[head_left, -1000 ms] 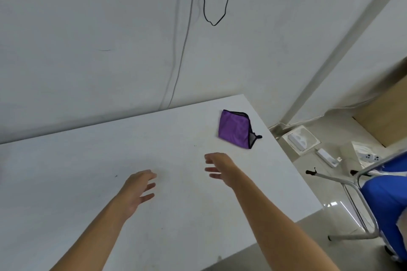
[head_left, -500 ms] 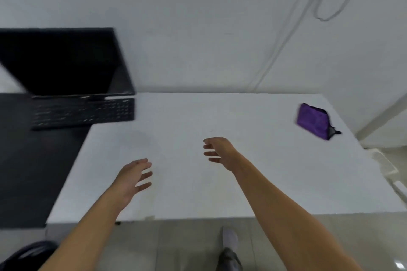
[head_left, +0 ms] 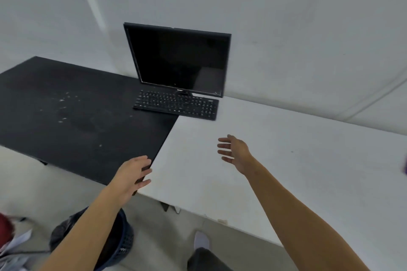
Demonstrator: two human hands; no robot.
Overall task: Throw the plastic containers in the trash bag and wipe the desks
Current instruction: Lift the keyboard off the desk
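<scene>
Both hands are empty, fingers spread: the left hand (head_left: 132, 174) hovers at the seam where the speckled black tabletop (head_left: 66, 112) meets the white tabletop (head_left: 286, 160), and the right hand (head_left: 235, 152) hovers above the white one. A dark blue mesh bin lined with a black bag (head_left: 126, 240) stands on the floor below the left forearm.

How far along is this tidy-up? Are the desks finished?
No plastic containers show on the black desk or the white desk, so that part looks done. The left hand and right hand are open and empty, with no cloth in them. Wiping is left: white specks dot the black desk.
</scene>
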